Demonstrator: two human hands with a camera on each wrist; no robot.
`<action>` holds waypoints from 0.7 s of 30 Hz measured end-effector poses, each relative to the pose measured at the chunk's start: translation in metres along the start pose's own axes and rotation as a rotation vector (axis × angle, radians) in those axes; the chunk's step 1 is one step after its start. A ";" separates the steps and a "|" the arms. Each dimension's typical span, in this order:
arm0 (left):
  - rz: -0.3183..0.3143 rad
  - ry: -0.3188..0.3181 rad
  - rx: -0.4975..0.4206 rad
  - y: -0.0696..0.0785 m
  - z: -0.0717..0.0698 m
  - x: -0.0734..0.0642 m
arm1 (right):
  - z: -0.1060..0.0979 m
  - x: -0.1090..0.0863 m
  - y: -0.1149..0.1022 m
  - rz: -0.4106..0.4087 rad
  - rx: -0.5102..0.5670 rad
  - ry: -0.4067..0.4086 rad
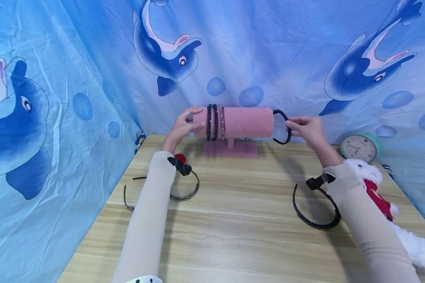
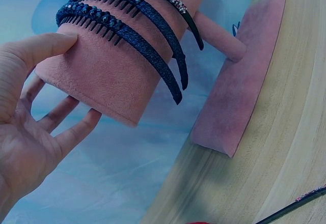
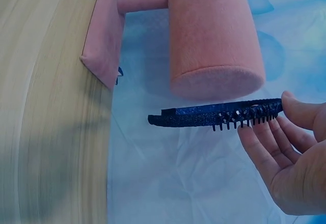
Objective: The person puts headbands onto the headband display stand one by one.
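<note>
A pink plush headband stand (image 1: 249, 122) has a horizontal roll on a flat base. Around its left part sit two dark beaded headbands (image 1: 215, 122) and a pink-and-silver one (image 1: 222, 122). My left hand (image 1: 182, 125) holds the roll's left end; the left wrist view shows the thumb (image 2: 61, 43) on its surface and the other fingers at the edge. Just off the opposite end, my right hand (image 1: 308, 129) pinches a dark beaded headband (image 3: 234, 113) with comb teeth. A small gap separates that headband from the roll.
On the table lie a dark headband (image 1: 318, 226) at right and a beaded one (image 1: 185, 197) at left, near a red item (image 1: 180, 158). A green clock (image 1: 359, 147) and white plush toy (image 1: 368, 173) stand at right. Dolphin-print cloth (image 1: 269, 47) hangs behind.
</note>
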State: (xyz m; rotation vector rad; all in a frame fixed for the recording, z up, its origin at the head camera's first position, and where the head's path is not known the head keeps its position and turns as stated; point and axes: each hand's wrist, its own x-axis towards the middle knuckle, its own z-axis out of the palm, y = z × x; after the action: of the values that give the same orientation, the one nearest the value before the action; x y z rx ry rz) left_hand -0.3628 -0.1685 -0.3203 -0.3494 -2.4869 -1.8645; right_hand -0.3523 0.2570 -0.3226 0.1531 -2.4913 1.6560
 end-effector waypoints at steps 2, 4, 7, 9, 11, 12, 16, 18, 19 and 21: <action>-0.001 0.001 0.003 0.001 0.000 0.000 | 0.003 0.002 -0.001 0.012 0.007 0.006; -0.002 0.002 0.006 0.001 0.000 0.000 | 0.005 0.005 -0.002 0.020 0.021 0.010; 0.001 0.000 0.004 0.000 0.000 0.000 | 0.009 0.010 -0.003 0.026 0.051 0.017; 0.003 -0.003 0.000 0.000 0.000 0.000 | 0.011 0.012 -0.003 0.031 0.066 0.024; 0.007 -0.007 -0.008 0.000 0.000 0.000 | 0.013 0.014 -0.005 0.034 0.067 0.030; 0.010 -0.008 -0.010 -0.001 0.000 0.000 | 0.014 0.014 -0.006 0.034 0.068 0.031; 0.015 -0.008 -0.007 -0.001 0.000 0.000 | 0.020 0.016 -0.011 0.032 0.048 0.039; 0.013 -0.005 -0.001 0.000 0.000 -0.001 | 0.022 0.018 -0.013 0.028 0.043 0.043; 0.012 -0.004 0.000 0.000 0.000 -0.001 | 0.024 0.019 -0.013 0.026 0.038 0.044; 0.008 -0.002 0.000 0.000 0.000 -0.001 | 0.026 0.020 -0.014 0.021 0.038 0.047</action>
State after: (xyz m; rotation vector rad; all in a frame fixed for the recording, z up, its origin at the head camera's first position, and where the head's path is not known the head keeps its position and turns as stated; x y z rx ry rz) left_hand -0.3615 -0.1689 -0.3201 -0.3613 -2.4830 -1.8622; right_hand -0.3717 0.2277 -0.3161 0.0915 -2.4365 1.6954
